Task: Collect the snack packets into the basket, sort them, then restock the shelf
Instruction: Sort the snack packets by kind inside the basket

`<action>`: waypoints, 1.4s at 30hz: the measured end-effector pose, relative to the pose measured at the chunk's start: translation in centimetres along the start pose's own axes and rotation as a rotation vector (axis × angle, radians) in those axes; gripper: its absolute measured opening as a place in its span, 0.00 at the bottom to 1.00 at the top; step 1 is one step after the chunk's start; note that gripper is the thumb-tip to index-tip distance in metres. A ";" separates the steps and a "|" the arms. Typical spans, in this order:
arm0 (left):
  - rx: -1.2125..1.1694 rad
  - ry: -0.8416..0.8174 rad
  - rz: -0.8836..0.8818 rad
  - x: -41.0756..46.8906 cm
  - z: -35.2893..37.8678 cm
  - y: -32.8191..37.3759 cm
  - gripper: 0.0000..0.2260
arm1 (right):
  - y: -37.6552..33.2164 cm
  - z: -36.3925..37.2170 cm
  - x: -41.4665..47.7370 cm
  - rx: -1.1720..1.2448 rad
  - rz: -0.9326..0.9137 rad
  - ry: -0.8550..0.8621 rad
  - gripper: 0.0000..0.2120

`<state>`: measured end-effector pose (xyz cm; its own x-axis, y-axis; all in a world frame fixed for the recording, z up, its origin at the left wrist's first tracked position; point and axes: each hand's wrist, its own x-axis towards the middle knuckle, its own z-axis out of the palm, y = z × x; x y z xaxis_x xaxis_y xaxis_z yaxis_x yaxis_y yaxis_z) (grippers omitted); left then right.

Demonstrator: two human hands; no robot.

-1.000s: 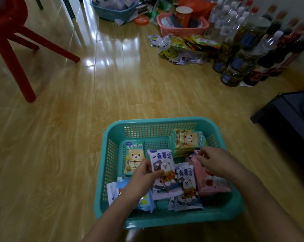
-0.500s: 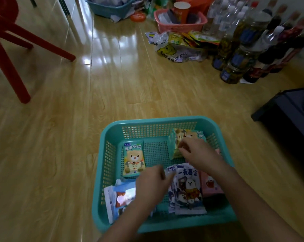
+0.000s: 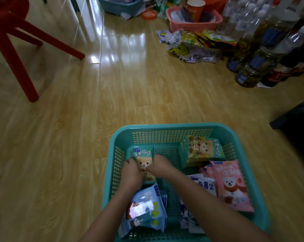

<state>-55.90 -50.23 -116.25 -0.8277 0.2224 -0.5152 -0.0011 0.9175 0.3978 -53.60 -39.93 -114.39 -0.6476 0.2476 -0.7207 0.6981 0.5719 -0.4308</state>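
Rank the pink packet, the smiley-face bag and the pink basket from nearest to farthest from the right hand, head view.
1. Pink packet, in the teal basket, right of the right hand.
2. Smiley-face bag, on the floor ahead.
3. Pink basket, behind it.

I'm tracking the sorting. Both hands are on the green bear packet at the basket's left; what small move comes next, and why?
Probably carry the green bear packet to the matching green stack in the far right corner of the teal basket: left hand and right hand both grip it, and it lies apart from its kind.
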 end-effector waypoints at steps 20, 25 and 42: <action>-0.877 -0.028 0.249 -3.7 -3.7 4.2 0.05 | 9.5 -8.2 -6.0 1.252 0.106 0.478 0.14; -0.550 0.057 0.388 -4.0 -3.5 1.6 0.04 | 11.1 -9.3 -6.3 1.402 0.169 0.476 0.04; 0.165 -0.074 0.882 -7.1 -0.4 -5.3 0.22 | 15.9 -8.9 -11.7 0.089 -0.127 0.528 0.24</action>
<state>-50.22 -56.81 -114.42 -0.4515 0.8835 -0.1245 0.7027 0.4381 0.5606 -37.66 -26.75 -107.99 -0.7777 0.5529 -0.2991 0.6126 0.5599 -0.5579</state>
